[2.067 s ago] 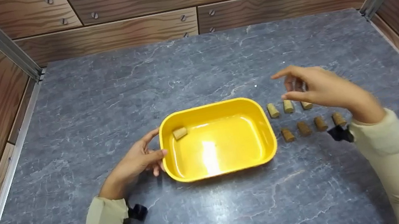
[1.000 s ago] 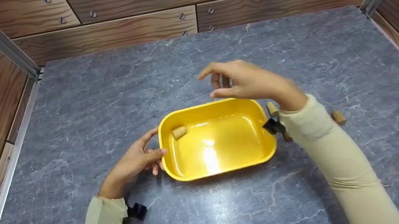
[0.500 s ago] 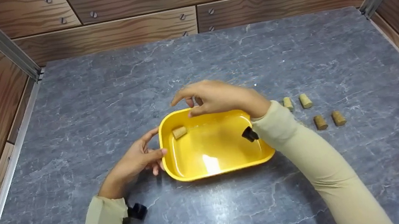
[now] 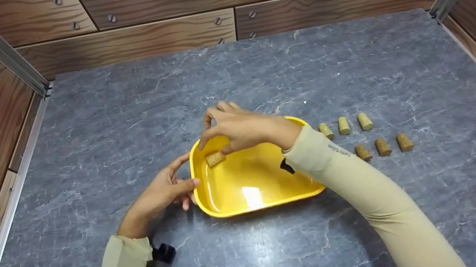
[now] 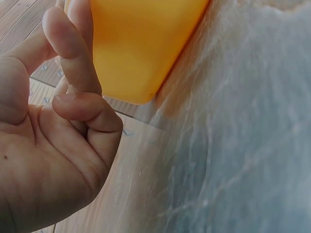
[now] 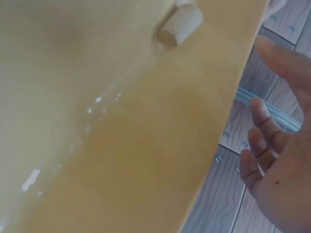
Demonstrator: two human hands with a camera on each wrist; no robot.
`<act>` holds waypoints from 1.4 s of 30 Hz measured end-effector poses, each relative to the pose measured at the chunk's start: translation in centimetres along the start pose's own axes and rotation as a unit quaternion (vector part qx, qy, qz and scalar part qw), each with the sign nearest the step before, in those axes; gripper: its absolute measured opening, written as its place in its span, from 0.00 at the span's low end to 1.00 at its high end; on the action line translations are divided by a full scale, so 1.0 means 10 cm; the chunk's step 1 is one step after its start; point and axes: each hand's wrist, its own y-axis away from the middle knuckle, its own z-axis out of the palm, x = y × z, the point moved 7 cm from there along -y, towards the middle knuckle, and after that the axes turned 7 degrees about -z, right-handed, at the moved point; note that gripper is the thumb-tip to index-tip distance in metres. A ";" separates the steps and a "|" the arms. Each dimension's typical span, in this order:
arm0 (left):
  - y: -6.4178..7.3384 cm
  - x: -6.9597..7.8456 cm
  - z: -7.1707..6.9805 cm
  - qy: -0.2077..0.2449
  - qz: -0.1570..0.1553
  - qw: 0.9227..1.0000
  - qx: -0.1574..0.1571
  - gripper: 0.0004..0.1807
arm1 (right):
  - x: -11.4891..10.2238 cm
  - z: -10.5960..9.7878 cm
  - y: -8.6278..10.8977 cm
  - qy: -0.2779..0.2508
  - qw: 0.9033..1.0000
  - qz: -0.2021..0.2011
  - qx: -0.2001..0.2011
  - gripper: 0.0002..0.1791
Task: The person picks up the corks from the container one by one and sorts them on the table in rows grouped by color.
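A yellow plastic tub point(image 4: 228, 199) stands on the table, and my left hand point(image 4: 160, 190) grips its left end, thumb on the rim and other fingers against the outside. In the left wrist view the left hand point(image 5: 63, 141) is beside the orange-looking tub wall point(image 5: 131, 53). One cork point(image 4: 214, 159) lies in the tub's far left corner. Just above it reaches my right hand point(image 4: 237, 126), thumb and forefinger spread. The right wrist view shows this cork point(image 6: 180, 24) apart from the right hand point(image 6: 282, 145), with nothing between the fingers.
Right of the tub, three light corks point(image 4: 343, 125) form a back row. Darker corks point(image 4: 383, 146) make a front row, its left end partly covered by the right sleeve point(image 4: 381, 206). Wood-patterned panels point(image 4: 124, 40) border the grey marbled table point(image 4: 146, 99).
My right hand has swept left from above the corks on the table and come down into the tub's far left part. The left hand, tub and cork in it stay put.
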 end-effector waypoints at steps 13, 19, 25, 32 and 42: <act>0.00 0.00 0.01 0.000 0.003 1.000 -0.010 0.43 | 0.04 0.26 -0.13 0.049 0.996 0.006 -0.068 0.16; 0.01 0.00 0.01 0.000 0.000 1.000 -0.007 0.43 | 0.09 0.34 -0.16 0.058 0.993 0.034 -0.093 0.15; 0.01 0.00 0.00 -0.002 0.003 1.000 -0.006 0.43 | 0.10 0.36 -0.19 0.052 0.994 0.037 -0.089 0.11; 0.01 0.00 0.00 0.004 0.002 1.000 -0.004 0.43 | 0.10 0.37 -0.19 0.053 0.994 0.032 -0.089 0.07; 0.00 -0.01 0.00 0.008 0.005 1.000 -0.009 0.43 | 0.09 0.38 -0.18 0.088 0.991 0.035 -0.092 0.08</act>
